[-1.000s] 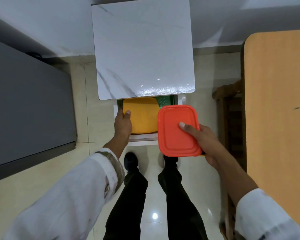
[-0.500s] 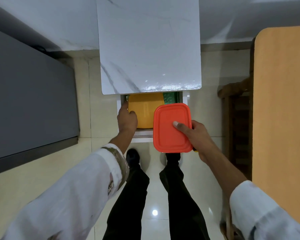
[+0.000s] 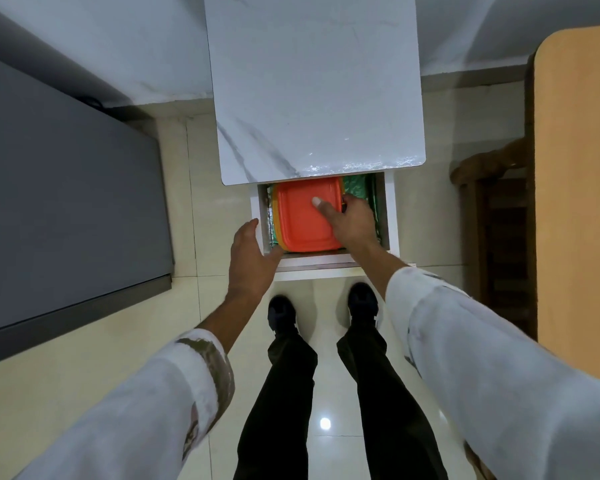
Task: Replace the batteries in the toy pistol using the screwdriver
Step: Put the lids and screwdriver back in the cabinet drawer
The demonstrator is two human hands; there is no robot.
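Note:
An orange-red lidded box (image 3: 300,220) lies inside the open drawer (image 3: 391,216) of a small white marble-topped table (image 3: 316,84), on top of a yellow box whose edge (image 3: 280,241) shows at its left. My right hand (image 3: 349,220) grips the red box at its right side, thumb on the lid. My left hand (image 3: 250,258) rests open on the drawer's front left corner, holding nothing. No toy pistol, screwdriver or batteries are in view.
A dark grey cabinet top (image 3: 59,209) stands on the left. At the right are a light wooden tabletop (image 3: 579,168) and a brown wooden chair (image 3: 492,209). Green lining (image 3: 359,184) shows in the drawer. My legs and shoes stand on the glossy tile floor.
My right hand has carried the red box from in front of the drawer into it, onto the yellow box. My left hand has come off the yellow box to the drawer's front corner.

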